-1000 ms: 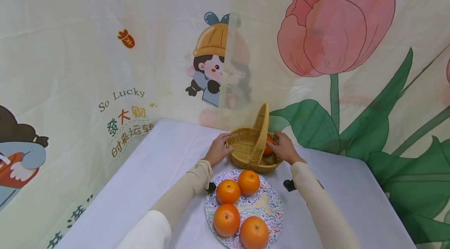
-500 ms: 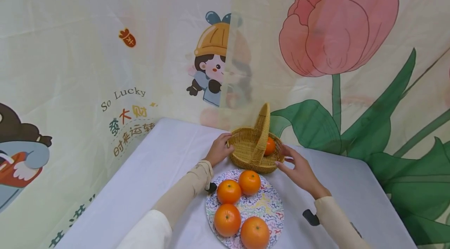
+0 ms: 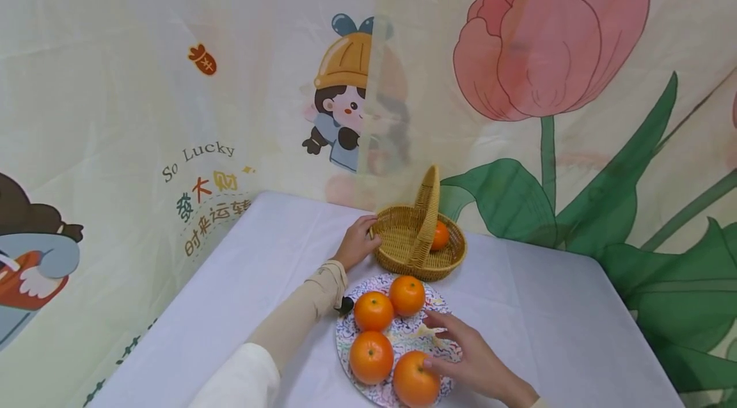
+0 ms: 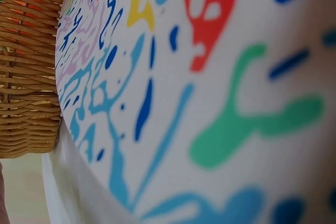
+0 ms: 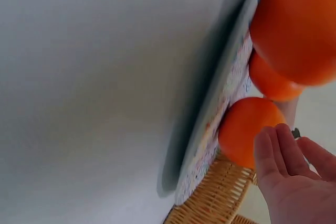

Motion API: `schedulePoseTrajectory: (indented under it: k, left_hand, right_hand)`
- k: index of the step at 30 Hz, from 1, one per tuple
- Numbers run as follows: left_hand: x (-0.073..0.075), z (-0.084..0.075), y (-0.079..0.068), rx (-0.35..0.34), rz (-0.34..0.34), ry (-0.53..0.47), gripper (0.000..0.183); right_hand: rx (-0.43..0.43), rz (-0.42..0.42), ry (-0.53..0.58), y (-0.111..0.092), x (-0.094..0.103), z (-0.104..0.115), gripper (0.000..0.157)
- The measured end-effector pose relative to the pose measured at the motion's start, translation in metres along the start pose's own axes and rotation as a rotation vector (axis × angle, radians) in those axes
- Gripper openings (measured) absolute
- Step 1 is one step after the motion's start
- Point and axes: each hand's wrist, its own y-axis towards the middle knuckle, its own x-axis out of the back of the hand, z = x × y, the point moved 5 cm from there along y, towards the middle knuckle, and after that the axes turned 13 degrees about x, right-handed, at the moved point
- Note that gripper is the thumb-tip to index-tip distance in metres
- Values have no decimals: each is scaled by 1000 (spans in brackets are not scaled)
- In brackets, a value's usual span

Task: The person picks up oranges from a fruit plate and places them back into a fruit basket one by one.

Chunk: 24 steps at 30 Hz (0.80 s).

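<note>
A wicker basket (image 3: 397, 248) with a tall arched handle stands at the back of the table, with one orange (image 3: 440, 236) inside at its right. My left hand (image 3: 356, 244) holds the basket's left rim, thumb on the near side. In front is a round plate (image 3: 403, 333) with a colourful squiggle pattern, bearing several oranges. Over the plate's right side my right hand (image 3: 475, 360) reaches with fingers spread and thumb at the nearest orange (image 3: 413, 382). In the right wrist view, the fingers of the right hand (image 5: 296, 174) extend past another orange (image 5: 247, 129), holding nothing.
A white cloth covers the table (image 3: 553, 318). Behind it hangs a printed curtain (image 3: 276, 101) with a large tulip and cartoon figures. The plate's back edge lies close before the basket, and its patterned surface (image 4: 168, 103) fills most of the left wrist view.
My right hand has left the basket's right side, where the orange lies, and moved back toward me over the plate. My left hand has stayed on the basket rim.
</note>
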Motion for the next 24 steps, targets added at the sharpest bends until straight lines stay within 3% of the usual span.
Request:
schedulePoseTrajectory:
  k: [7, 12, 14, 19, 24]
  left_hand:
    - [0, -1, -1, -6, -28, 25, 51]
    - [0, -2, -2, -13, -35, 20, 50]
    - [0, -2, -1, -13, -39, 18, 50]
    - [-1, -3, 0, -16, -38, 21, 50]
    - [-1, -1, 0, -13, -29, 18, 50]
  right_hand:
    - [59, 70, 55, -14, -18, 4, 68]
    - [-39, 131, 145, -20, -27, 2, 68]
    - [-78, 144, 135, -22, -30, 2, 69]
    - [-56, 150, 31, -22, -29, 5, 69]
    - [-44, 161, 20, -21, -29, 7, 66]
